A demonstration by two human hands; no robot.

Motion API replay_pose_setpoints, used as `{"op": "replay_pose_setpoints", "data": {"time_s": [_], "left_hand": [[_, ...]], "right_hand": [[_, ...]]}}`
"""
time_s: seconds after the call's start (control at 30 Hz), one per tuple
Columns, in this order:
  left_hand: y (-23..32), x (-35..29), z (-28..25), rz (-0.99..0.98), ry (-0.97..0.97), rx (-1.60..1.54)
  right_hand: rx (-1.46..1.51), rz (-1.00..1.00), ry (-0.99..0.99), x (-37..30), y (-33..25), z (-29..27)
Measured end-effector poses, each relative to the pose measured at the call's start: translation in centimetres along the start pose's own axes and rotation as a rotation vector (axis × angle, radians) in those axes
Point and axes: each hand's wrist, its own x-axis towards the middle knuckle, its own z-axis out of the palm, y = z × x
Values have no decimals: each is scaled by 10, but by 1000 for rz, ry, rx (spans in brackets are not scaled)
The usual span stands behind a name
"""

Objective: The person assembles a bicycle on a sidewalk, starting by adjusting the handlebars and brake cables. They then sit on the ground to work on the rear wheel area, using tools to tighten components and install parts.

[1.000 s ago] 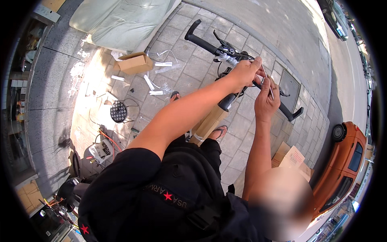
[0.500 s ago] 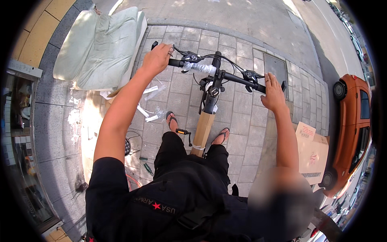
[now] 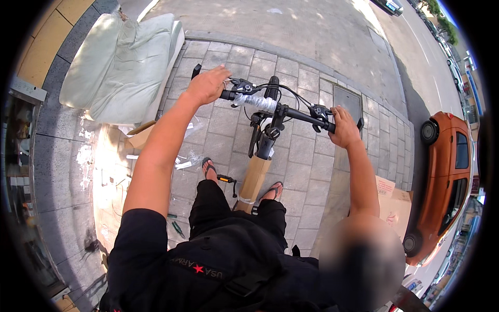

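Observation:
I straddle a bicycle whose handlebar [image 3: 301, 115] spans the view in front of me. My left hand [image 3: 207, 87] is closed round its left grip, close to a brake lever. Round the right grip my right hand [image 3: 345, 129] is curled, its fingers near the lever and shifter [image 3: 319, 112]. Clear plastic wrap [image 3: 254, 101] covers part of the bar on the left. Brown cardboard [image 3: 251, 184] sheathes the frame tube between my legs. The front wheel [image 3: 272, 87] points away from me, and a pedal [image 3: 226, 178] sits beside my left foot.
At the left lies a pale, worn cushion [image 3: 122, 67]. Green-handled tools [image 3: 177, 229] and plastic scraps [image 3: 183, 165] lie on the paving near my left foot. A cardboard box [image 3: 392, 208] stands at right, with an orange car [image 3: 447, 177] parked beyond it.
The handlebar and both hands sit slightly lower in view, and more of the front wheel shows. The right fingers are now more curled round the grip. The surroundings have shifted a little left.

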Motion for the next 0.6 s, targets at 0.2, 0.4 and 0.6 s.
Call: {"op": "replay_pose_setpoints", "data": {"time_s": [0.2, 0.4, 0.6], "left_hand": [[-5, 21, 9, -163, 31, -33], [-20, 41, 17, -194, 52, 18], [-26, 43, 25, -276, 18, 64]], "right_hand": [[7, -37, 97, 44, 20, 3], [-80, -38, 160, 68, 47, 20], [-62, -45, 235, 72, 45, 24]]}}
